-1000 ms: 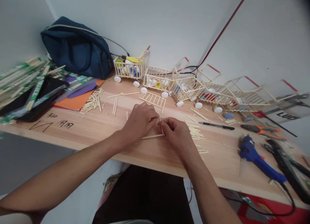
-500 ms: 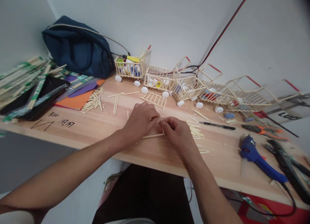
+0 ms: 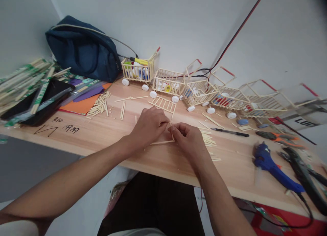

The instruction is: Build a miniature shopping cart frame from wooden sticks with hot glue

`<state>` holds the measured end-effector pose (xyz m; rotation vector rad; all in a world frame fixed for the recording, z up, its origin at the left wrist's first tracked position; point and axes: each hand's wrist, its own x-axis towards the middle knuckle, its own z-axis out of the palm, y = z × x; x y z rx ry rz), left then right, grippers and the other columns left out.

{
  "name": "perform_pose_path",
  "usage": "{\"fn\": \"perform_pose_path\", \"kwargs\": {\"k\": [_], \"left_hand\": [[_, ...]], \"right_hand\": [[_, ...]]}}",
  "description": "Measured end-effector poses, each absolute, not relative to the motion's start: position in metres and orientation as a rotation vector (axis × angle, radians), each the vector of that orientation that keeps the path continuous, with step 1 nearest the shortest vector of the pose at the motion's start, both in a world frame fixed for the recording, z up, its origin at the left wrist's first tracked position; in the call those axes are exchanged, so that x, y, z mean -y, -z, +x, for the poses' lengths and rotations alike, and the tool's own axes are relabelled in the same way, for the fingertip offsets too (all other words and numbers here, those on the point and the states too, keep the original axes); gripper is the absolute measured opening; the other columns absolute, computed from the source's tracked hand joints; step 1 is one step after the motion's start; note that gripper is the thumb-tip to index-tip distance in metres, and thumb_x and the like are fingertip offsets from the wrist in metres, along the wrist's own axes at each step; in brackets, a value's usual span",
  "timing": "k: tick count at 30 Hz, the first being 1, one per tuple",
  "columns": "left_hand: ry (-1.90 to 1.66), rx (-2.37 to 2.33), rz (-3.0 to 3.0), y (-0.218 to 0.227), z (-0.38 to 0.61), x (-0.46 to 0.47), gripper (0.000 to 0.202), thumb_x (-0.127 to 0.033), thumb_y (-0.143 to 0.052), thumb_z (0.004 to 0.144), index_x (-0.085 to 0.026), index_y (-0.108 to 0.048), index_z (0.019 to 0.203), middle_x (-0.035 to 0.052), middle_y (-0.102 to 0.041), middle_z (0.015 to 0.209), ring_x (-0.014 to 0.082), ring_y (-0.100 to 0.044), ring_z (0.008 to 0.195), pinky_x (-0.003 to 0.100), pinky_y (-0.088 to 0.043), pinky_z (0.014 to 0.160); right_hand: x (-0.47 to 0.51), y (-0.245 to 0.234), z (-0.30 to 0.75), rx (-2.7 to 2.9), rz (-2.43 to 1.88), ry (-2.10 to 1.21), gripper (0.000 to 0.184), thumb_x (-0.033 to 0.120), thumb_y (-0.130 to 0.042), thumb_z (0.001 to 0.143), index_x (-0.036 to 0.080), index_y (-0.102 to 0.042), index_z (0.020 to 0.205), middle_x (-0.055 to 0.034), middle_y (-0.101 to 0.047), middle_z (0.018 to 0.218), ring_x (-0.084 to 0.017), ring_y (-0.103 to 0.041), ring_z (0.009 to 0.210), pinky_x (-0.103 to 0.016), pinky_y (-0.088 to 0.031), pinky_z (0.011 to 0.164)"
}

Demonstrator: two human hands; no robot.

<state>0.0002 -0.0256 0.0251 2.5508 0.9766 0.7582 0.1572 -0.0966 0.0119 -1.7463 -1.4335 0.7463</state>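
Both my hands meet at the middle of the wooden table [image 3: 107, 134]. My left hand [image 3: 148, 125] is curled, its fingertips pinching thin wooden sticks [image 3: 163, 142] that form a small frame lying on the table. My right hand [image 3: 187, 139] is closed too, fingertips pinching a short upright stick [image 3: 172, 131] of the same frame. A finished ladder-like stick panel [image 3: 163, 105] lies just behind my hands.
Several stick-built carts [image 3: 138, 71] with white wheels line the wall. Loose sticks [image 3: 99, 106] lie left, more [image 3: 208, 139] right. A blue bag [image 3: 81, 48], chopstick packs [image 3: 25, 79], coloured paper [image 3: 81, 105], a pen [image 3: 228, 132], blue glue gun [image 3: 270, 164] and pliers [image 3: 278, 137] surround the work spot.
Almost nothing: both hands stay pinched on the stick frame, with only slight finger shifts and a small camera drift.
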Motion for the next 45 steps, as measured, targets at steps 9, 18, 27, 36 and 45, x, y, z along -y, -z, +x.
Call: {"fn": "perform_pose_path", "kwargs": {"k": [9, 18, 27, 36, 45], "left_hand": [[-0.826, -0.958, 2.509, -0.023, -0.001, 0.025, 0.022, -0.015, -0.056, 0.086, -0.021, -0.076, 0.079, 0.0022, -0.071, 0.080, 0.0196, -0.060, 0.085, 0.035, -0.041, 0.078], [-0.830, -0.977, 2.468, -0.024, -0.001, 0.023, 0.023, -0.011, -0.057, 0.083, -0.021, -0.078, 0.081, 0.0019, -0.073, 0.081, 0.0191, -0.061, 0.084, 0.033, -0.043, 0.077], [-0.840, -0.966, 2.417, -0.023, -0.002, 0.020, 0.021, -0.010, -0.060, 0.081, -0.021, -0.078, 0.080, 0.0009, -0.073, 0.082, 0.0181, -0.063, 0.084, 0.032, -0.045, 0.078], [-0.912, -0.918, 2.408, -0.020, -0.003, 0.016, 0.022, -0.008, -0.062, 0.080, -0.022, -0.078, 0.081, -0.0005, -0.074, 0.081, 0.0159, -0.064, 0.082, 0.029, -0.048, 0.078], [-0.970, -0.918, 2.371, -0.021, -0.002, 0.016, 0.020, -0.009, -0.062, 0.079, -0.021, -0.078, 0.080, -0.0002, -0.074, 0.079, 0.0156, -0.066, 0.081, 0.029, -0.050, 0.080]], "right_hand": [[0.099, -0.012, 0.159, 1.396, -1.682, -0.783, 0.030, 0.039, -0.057, 0.085, 0.018, -0.072, 0.071, -0.0026, -0.072, 0.067, -0.015, -0.060, 0.058, -0.026, -0.040, 0.056], [0.099, -0.012, 0.161, 1.403, -1.687, -0.789, 0.030, 0.038, -0.057, 0.086, 0.017, -0.078, 0.081, -0.0033, -0.074, 0.070, -0.016, -0.062, 0.061, -0.027, -0.043, 0.060], [0.098, -0.007, 0.166, 1.415, -1.685, -0.780, 0.032, 0.039, -0.055, 0.088, 0.017, -0.076, 0.079, -0.0032, -0.074, 0.072, -0.015, -0.063, 0.064, -0.026, -0.043, 0.060], [0.096, 0.002, 0.175, 1.288, -1.612, -0.822, 0.035, 0.047, -0.058, 0.085, 0.017, -0.075, 0.092, -0.0056, -0.074, 0.079, -0.016, -0.063, 0.064, -0.026, -0.042, 0.055], [0.100, -0.010, 0.164, 1.502, -1.691, -0.674, 0.029, 0.039, -0.055, 0.085, 0.017, -0.073, 0.082, -0.0021, -0.069, 0.072, -0.014, -0.056, 0.063, -0.027, -0.038, 0.060]]}}
